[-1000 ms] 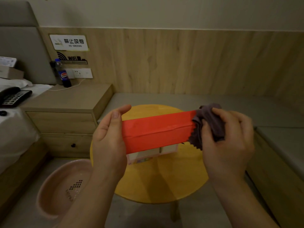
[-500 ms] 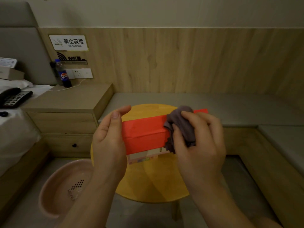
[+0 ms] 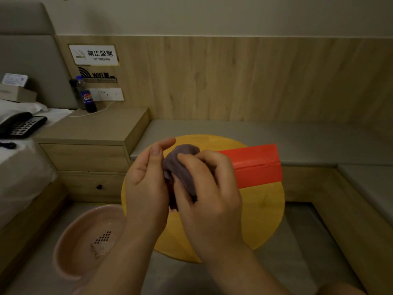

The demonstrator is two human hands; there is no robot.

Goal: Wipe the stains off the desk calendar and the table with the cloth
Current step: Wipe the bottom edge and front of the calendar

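Observation:
The red desk calendar is held above the round yellow table, its red back facing me and its right half showing. My left hand grips its left end, mostly hidden behind the cloth. My right hand is closed on the bunched purple-grey cloth and presses it against the calendar's left end, right beside my left hand's fingers.
A pink plastic basin sits on the floor at the lower left. A wooden nightstand with a cola bottle stands to the left, with a phone on the bed. A grey cushioned bench runs behind and to the right.
My right hand has slid the cloth leftward along the calendar, from its right end to its left end beside my left hand. The calendar stays held up.

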